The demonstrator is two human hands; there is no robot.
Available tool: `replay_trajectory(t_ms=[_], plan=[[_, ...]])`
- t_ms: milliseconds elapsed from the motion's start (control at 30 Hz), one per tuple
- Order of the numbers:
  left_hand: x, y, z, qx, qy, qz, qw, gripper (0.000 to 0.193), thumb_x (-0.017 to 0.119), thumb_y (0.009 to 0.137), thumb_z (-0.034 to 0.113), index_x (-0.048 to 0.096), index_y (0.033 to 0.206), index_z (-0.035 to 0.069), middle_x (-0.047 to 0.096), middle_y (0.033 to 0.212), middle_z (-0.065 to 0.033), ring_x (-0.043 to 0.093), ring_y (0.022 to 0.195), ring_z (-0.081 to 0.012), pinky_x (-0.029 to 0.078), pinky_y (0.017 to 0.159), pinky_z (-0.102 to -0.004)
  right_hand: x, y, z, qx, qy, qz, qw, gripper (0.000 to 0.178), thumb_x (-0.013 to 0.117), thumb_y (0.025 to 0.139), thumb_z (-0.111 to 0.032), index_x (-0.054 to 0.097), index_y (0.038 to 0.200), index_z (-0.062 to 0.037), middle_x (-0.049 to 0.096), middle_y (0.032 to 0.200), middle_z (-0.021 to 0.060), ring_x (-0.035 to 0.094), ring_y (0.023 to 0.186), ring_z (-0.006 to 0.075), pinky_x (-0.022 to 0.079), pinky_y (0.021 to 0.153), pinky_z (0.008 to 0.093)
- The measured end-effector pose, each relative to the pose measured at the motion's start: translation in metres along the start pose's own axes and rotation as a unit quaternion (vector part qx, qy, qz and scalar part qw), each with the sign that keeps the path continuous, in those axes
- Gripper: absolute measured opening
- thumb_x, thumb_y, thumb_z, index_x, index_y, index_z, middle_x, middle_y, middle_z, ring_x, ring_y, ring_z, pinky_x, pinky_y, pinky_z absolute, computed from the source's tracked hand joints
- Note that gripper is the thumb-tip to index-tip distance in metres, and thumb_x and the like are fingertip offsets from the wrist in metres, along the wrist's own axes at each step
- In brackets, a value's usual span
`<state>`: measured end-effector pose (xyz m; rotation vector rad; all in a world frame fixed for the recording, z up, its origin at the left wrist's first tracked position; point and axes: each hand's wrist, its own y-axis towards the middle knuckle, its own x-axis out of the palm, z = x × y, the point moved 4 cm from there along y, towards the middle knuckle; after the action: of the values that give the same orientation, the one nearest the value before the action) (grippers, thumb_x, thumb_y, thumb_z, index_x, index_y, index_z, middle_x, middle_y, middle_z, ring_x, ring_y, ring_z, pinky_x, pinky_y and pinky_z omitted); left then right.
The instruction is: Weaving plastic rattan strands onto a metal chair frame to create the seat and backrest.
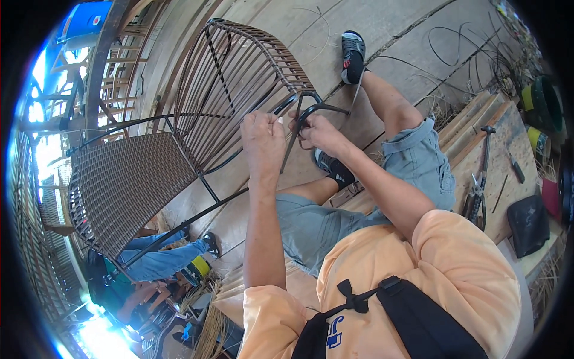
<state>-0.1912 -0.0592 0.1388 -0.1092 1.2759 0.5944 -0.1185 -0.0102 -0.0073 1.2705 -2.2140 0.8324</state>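
A concrete floor (382,36) with long cracks runs under an open workshop, and the person sits low on wooden boards (478,128), knees apart so the chair (179,137) can lie tipped on its side between the legs. Nearest, both forearms reach up from the orange shirt. The left hand (263,140) is closed in a fist around a thin brown strand (291,149), pulling it taut across the black metal frame (311,107). Just beside it, the right hand (317,133) pinches the same strand against the frame's bend, fingers curled tight (how the strand loops beneath them is hidden). The tipped chair brings that unwoven corner within reach of both hands. To the right, pliers (476,191) and a hammer (485,149) lie on the boards, close enough to grab. Farther off, the woven seat (119,185) faces away, loose strands (460,42) trail across the floor, and another person in jeans (161,257) sits beyond the chair.
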Motion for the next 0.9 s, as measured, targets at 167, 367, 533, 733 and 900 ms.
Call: replay_trajectory(t_ms=[167,367,533,733,900], plan=[[0.001,0.0,-0.001,-0.029,-0.046,0.001,0.999,0.007,0.06,0.077,0.006,0.056,0.079,0.0,0.053,0.086,-0.0144,0.052,0.083,-0.0309,0.042,0.074,-0.0397,0.025,-0.009,-0.028,-0.097,0.037,0.051,0.993,0.035,0.062,0.079,-0.01,0.051,0.111,-0.0017,0.054,0.092,-0.0006,0.048,0.076,0.0073,0.038,0.067,0.0195],[-0.001,-0.001,-0.006,-0.058,-0.127,0.029,0.99,0.007,0.059,0.076,0.005,0.056,0.079,-0.001,0.053,0.088,-0.0145,0.054,0.082,-0.0312,0.044,0.073,-0.0395,0.028,-0.001,-0.029,-0.101,0.122,0.068,0.985,0.018,0.063,0.077,-0.016,0.058,0.089,-0.0025,0.057,0.079,0.0009,0.054,0.078,0.0114,0.041,0.071,0.0246],[0.003,0.003,-0.012,-0.086,-0.153,0.031,0.984,0.009,0.059,0.077,0.006,0.056,0.079,-0.001,0.053,0.089,-0.0158,0.054,0.082,-0.032,0.043,0.074,-0.0396,0.024,0.007,-0.02,-0.148,0.038,0.179,0.972,0.02,0.062,0.074,-0.016,0.055,0.086,-0.0011,0.055,0.073,0.0022,0.05,0.063,0.0115,0.04,0.059,0.0264],[0.007,0.002,-0.025,-0.146,-0.241,0.024,0.959,0.013,0.058,0.08,0.01,0.056,0.078,-0.003,0.054,0.087,-0.0175,0.054,0.084,-0.0325,0.042,0.077,-0.0402,0.031,-0.01,-0.034,-0.044,-0.142,0.275,0.95,0.015,0.059,0.073,-0.014,0.057,0.073,0.0006,0.054,0.063,0.0064,0.054,0.06,0.0183,0.042,0.054,0.033],[0.021,0.005,-0.024,-0.119,-0.25,0.073,0.958,0.015,0.057,0.081,0.013,0.056,0.078,-0.002,0.055,0.087,-0.0173,0.054,0.084,-0.0335,0.042,0.077,-0.0413,0.001,-0.014,-0.021,-0.022,-0.41,0.254,0.876,0.019,0.055,0.077,-0.015,0.057,0.074,0.0028,0.06,0.068,0.0161,0.061,0.066,0.0289,0.046,0.061,0.0393]])
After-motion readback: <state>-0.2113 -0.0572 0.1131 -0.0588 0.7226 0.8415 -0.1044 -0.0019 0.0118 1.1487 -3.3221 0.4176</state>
